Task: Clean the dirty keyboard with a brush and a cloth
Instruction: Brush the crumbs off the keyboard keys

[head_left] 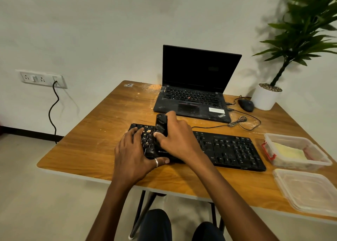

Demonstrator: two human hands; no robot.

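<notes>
Head view, from left to right: a wall socket [42, 79] sits low on the white wall with a black cable [53, 109] hanging from it toward the floor. Next comes the wooden table [102, 113], dusted with pale powder near its far edge. The left hand [135, 155] lies flat over the left end of the black keyboard [228, 149], fingers spread loosely on the keys and the thumb, which wears a ring, pressed against the front edge. The keyboard lies across the middle of the table near the front edge, and light crumbs [147, 136] dot its keys just beside the left fingers. Just right of them the right hand [177, 136] is wrapped around a black brush [161, 124], held upright with its lower end down on the keys; the bristles are hidden. Behind the keyboard stands an open laptop [197, 87] with a dark screen and a dusty deck. To its right lie a black mouse [246, 104] and a loosely coiled wire [238, 121], and a leafy plant in a white pot [266, 96] stands at the far corner. At the right end of the keyboard sits a clear plastic box [269, 137] holding what looks like a pale yellow cloth [290, 152], and its lid [306, 189] lies nearer the front edge.
</notes>
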